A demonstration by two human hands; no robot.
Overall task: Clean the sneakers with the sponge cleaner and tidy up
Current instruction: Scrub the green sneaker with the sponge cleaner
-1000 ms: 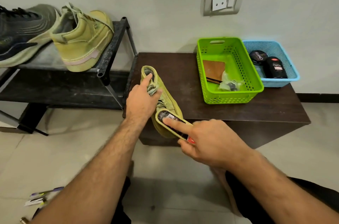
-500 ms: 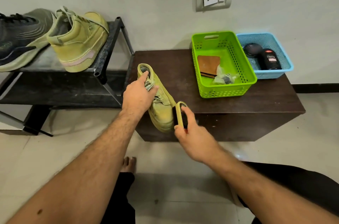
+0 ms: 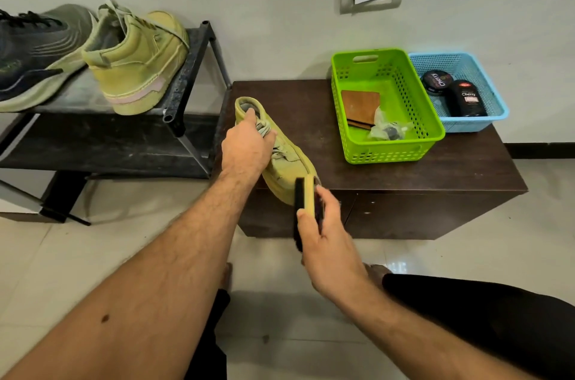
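Frame centre: left hand [image 3: 247, 147] grips olive sneaker [image 3: 284, 158] on dark cabinet [image 3: 466, 168] (toe over front edge), right hand [image 3: 329, 242] holding sponge cleaner [image 3: 306, 196] against toe.

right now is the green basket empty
No, the green basket holds a brown wallet-like item and a small clear plastic bag.

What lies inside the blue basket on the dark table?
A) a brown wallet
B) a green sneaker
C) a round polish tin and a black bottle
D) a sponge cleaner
C: the blue basket holds a round polish tin and a black bottle.
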